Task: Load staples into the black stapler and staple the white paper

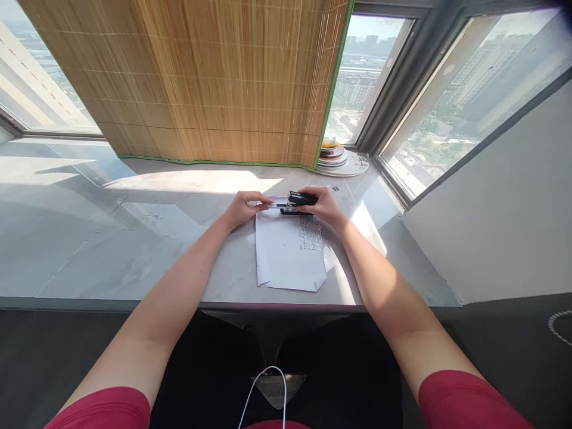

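At frame centre, the black stapler (302,198) lies with its long axis left-to-right, the right hand (326,205) gripping its body, the left hand (243,208) pinching the metal piece (277,205) at its left end.

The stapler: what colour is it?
The stapler is mostly black with some silver; the head view shows it best.

Room lies left of the left hand (242,210); plates (333,157) block the back right.
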Demonstrator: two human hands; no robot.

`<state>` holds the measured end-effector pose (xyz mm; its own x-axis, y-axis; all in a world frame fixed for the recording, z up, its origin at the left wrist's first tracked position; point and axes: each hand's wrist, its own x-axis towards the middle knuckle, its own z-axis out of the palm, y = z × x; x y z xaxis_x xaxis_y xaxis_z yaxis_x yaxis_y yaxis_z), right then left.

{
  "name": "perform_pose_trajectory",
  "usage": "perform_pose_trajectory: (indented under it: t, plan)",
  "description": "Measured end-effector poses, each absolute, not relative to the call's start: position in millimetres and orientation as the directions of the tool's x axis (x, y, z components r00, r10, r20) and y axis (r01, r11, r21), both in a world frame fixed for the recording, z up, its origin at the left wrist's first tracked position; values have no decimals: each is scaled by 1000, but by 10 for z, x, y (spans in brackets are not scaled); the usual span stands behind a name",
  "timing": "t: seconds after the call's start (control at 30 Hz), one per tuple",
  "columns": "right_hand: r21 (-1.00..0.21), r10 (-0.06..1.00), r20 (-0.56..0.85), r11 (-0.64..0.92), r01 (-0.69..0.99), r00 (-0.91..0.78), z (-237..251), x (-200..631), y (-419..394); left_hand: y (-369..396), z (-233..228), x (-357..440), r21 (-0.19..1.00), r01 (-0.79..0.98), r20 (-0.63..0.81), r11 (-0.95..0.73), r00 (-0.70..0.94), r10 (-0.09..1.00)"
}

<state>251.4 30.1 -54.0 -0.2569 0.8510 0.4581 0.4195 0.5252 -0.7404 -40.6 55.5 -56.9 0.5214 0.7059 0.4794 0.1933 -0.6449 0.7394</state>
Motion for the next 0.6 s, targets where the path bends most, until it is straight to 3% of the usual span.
perform_pose_trajectory:
  t: [0.2, 0.3, 0.43, 0.53, 0.6]
  plan:
    - [-682, 783, 494, 619, 390, -379, -497, 2176, 177, 554, -621, -314, 717, 219, 455, -662, 571, 683]
    - [-685, 782, 512, 621, 381, -354, -482, 2085, 164, 594, -636, -313, 726, 198, 473, -659, 552, 687]
    - [-714, 827, 508, 560, 420, -241, -504, 2021, 182, 729, -646, -363, 786, 137, 534, -603, 343, 773]
    - [-680, 842, 468, 536, 499, -267, -555, 1931, 178, 832, -663, -412, 835, 119, 526, -538, 116, 842]
    - [-649, 848, 441, 527, 548, -294, -583, 1886, 169, 867, -674, -435, 860, 117, 491, -496, 73, 868]
